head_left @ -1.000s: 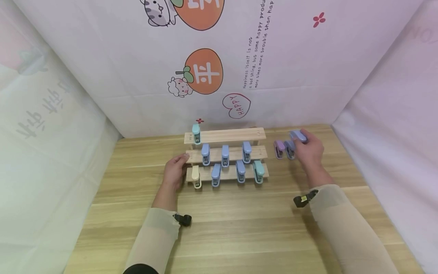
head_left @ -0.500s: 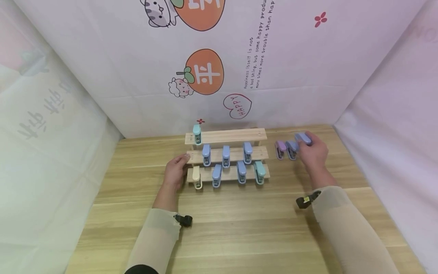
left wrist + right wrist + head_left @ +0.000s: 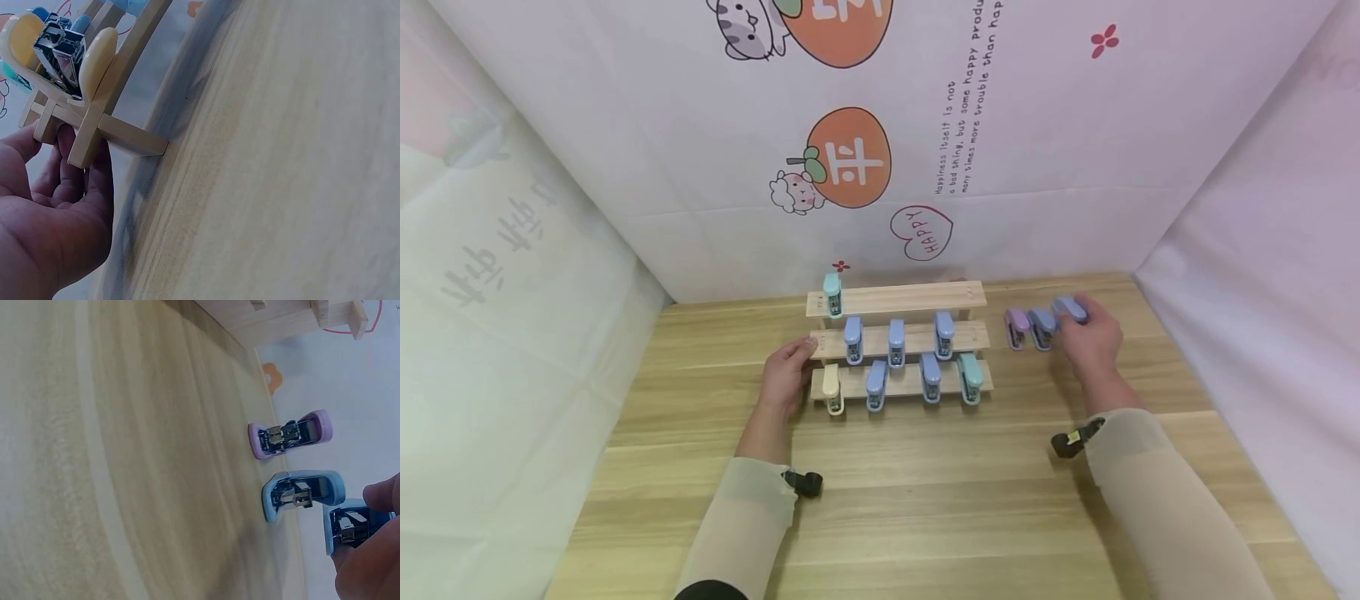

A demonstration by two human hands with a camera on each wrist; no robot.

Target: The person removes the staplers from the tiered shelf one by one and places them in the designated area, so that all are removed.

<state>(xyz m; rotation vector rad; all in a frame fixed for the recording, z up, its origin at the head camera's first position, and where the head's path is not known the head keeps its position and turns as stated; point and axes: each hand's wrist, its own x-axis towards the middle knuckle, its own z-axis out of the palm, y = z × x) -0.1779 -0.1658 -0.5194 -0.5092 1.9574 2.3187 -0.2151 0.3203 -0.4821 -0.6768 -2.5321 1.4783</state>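
My left hand [image 3: 786,375] grips the left end of a three-tier wooden display rack [image 3: 917,297], thumb at the middle tier and fingers curled behind the side frame [image 3: 87,137]. A cream stapler [image 3: 832,389] stands just above that hand on the lowest tier. To the right of the rack, my right hand [image 3: 1093,337] pinches a blue mini stapler [image 3: 353,525] between thumb and fingers; part of it is hidden by the hand. Beside it stand another blue stapler [image 3: 1042,328] and a purple stapler [image 3: 1017,328], forming a row on the table.
Several blue staplers [image 3: 897,342] stand on the two lower tiers, with a teal one [image 3: 971,377] at the lower right. The top tier bears a mint stapler [image 3: 832,294] at its left. A printed white cloth [image 3: 1037,167] hangs behind the wooden table [image 3: 910,500].
My right hand has carried the blue stapler a little to the right and down, so that it sits level with the other two. The left hand keeps its grip on the rack.
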